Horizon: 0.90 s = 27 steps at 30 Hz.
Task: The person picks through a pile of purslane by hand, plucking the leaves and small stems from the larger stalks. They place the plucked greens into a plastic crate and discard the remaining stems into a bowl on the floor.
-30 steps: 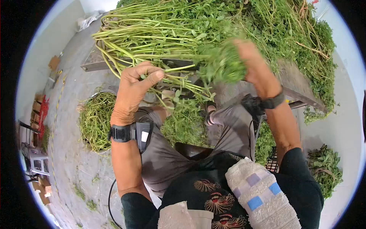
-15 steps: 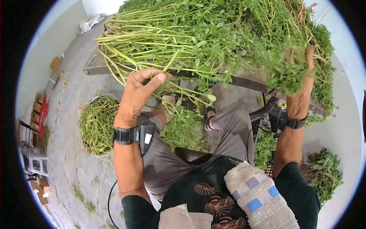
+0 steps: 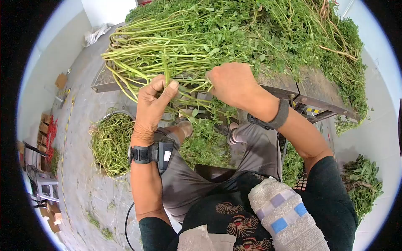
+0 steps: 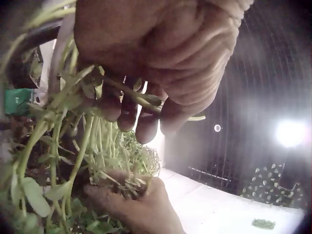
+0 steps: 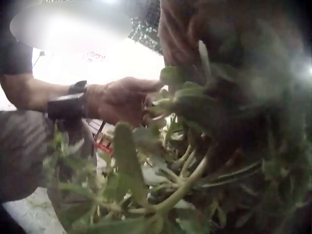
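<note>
In the head view my left hand pinches green stems between thumb and fingers, in front of the table's near edge. Just right of it, my right hand is back-up over the same edge, fingers curled round stems that show at its left side. Long stems with leaves hang below both hands. The left wrist view shows the left hand with a cut-looking stem end sticking out past its fingers. Leafy stems fill the right wrist view, the left hand behind them.
A large heap of greens covers the table. A round container of stems stands on the floor at left, with more greens between the feet. At right are a crate and a tied bundle.
My right hand has come back from the table's right side, where it held a leafy bunch, to beside my left hand. The left hand keeps its pinch and has barely moved.
</note>
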Tool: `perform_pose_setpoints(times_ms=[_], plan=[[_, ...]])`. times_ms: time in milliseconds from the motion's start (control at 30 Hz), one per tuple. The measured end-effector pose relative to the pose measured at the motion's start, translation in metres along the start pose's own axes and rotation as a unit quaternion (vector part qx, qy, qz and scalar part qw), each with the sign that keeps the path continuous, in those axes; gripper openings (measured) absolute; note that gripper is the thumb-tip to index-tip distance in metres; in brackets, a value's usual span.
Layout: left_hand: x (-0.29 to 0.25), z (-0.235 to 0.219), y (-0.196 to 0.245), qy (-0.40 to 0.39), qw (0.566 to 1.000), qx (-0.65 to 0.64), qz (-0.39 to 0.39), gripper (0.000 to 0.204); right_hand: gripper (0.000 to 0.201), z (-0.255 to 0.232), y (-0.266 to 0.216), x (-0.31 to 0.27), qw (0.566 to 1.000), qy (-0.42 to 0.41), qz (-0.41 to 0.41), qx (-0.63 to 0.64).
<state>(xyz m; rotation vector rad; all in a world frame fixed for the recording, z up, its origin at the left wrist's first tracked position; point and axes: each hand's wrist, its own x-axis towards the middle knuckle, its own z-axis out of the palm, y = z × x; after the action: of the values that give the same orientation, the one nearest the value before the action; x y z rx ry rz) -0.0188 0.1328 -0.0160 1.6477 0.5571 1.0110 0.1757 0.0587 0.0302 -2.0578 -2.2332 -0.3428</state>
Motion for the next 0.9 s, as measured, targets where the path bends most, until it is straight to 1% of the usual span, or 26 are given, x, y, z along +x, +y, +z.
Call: perform_pose_setpoints(times_ms=[33, 67, 133, 167, 233, 300, 333, 367, 400, 433, 467, 500, 533, 567, 600, 633, 667, 700, 767, 833, 867, 900], plan=[[0.002, 0.0, -0.003, -0.006, 0.999, 0.031, 0.04, 0.022, 0.013, 0.004, -0.001, 0.002, 0.999, -0.026, 0.022, -0.015], [0.002, 0.0, -0.005, -0.006, 0.999, 0.03, 0.04, 0.022, 0.013, 0.008, -0.002, 0.001, 0.999, -0.027, 0.022, -0.015], [0.004, 0.003, -0.004, 0.002, 0.997, 0.062, 0.042, 0.023, 0.012, 0.015, -0.003, -0.001, 1.0, -0.014, -0.023, -0.012], [0.006, 0.003, -0.005, 0.003, 0.996, 0.07, 0.054, 0.023, 0.012, 0.013, -0.003, -0.002, 1.0, -0.001, -0.024, -0.014], [0.006, 0.005, -0.014, 0.033, 0.963, 0.241, 0.117, 0.026, 0.015, 0.003, -0.003, -0.006, 0.999, 0.023, -0.024, 0.028], [0.006, 0.006, -0.011, 0.014, 0.971, 0.213, 0.11, 0.024, 0.017, -0.005, 0.0, -0.008, 0.997, 0.063, -0.029, 0.039], [0.005, 0.007, -0.004, -0.004, 0.976, 0.199, 0.084, 0.019, 0.018, -0.007, 0.0, -0.008, 0.996, 0.067, -0.027, 0.053], [0.005, 0.007, -0.001, -0.005, 0.975, 0.202, 0.092, 0.019, 0.018, -0.007, 0.001, -0.009, 0.995, 0.069, -0.025, 0.066], [0.005, 0.006, 0.0, -0.009, 0.965, 0.241, 0.1, 0.016, 0.02, -0.007, 0.001, -0.008, 0.996, 0.055, -0.012, 0.067], [0.005, 0.006, -0.001, -0.012, 0.954, 0.279, 0.107, 0.014, 0.02, -0.007, 0.001, -0.007, 0.996, 0.061, -0.01, 0.064], [0.005, 0.006, -0.003, 0.001, 0.965, 0.236, 0.114, 0.013, 0.02, -0.008, 0.002, -0.006, 0.985, 0.071, 0.026, 0.152], [0.003, 0.007, 0.0, 0.0, 0.964, 0.237, 0.118, 0.013, 0.02, -0.007, 0.004, -0.005, 0.966, 0.08, 0.061, 0.24], [0.002, 0.006, 0.002, 0.003, 0.972, 0.217, 0.089, 0.013, 0.022, -0.004, 0.01, -0.002, 0.933, 0.111, 0.072, 0.335], [0.001, 0.006, 0.004, 0.005, 0.979, 0.196, 0.06, 0.013, 0.022, -0.007, 0.022, -0.001, 0.932, 0.115, 0.073, 0.335], [0.0, 0.001, 0.001, 0.004, 0.978, 0.205, 0.046, 0.013, 0.02, -0.015, 0.036, -0.004, 0.832, 0.141, 0.145, 0.516], [0.0, 0.001, 0.0, 0.002, 0.977, 0.207, 0.049, 0.013, 0.019, -0.024, 0.049, -0.01, 0.691, 0.162, 0.21, 0.672], [0.0, 0.001, -0.001, 0.016, 0.982, 0.179, 0.058, 0.013, 0.017, -0.032, 0.061, -0.02, 0.591, 0.169, 0.168, 0.771], [0.0, 0.002, -0.002, 0.028, 0.986, 0.151, 0.068, 0.013, 0.016, -0.04, 0.073, -0.033, 0.48, 0.174, 0.121, 0.851], [0.002, 0.002, -0.005, 0.03, 0.984, 0.163, 0.07, 0.013, 0.016, -0.051, 0.087, -0.061, 0.484, 0.227, 0.191, 0.823], [0.003, 0.003, -0.006, 0.034, 0.984, 0.16, 0.076, 0.019, 0.018, -0.036, 0.116, -0.096, 0.488, 0.265, 0.225, 0.801], [0.003, 0.003, -0.007, 0.032, 0.983, 0.162, 0.079, 0.017, 0.018, -0.032, 0.129, -0.117, 0.487, 0.267, 0.227, 0.8], [0.002, 0.003, -0.007, 0.026, 0.983, 0.162, 0.077, 0.017, 0.018, -0.027, 0.142, -0.14, 0.491, 0.281, 0.269, 0.78]])
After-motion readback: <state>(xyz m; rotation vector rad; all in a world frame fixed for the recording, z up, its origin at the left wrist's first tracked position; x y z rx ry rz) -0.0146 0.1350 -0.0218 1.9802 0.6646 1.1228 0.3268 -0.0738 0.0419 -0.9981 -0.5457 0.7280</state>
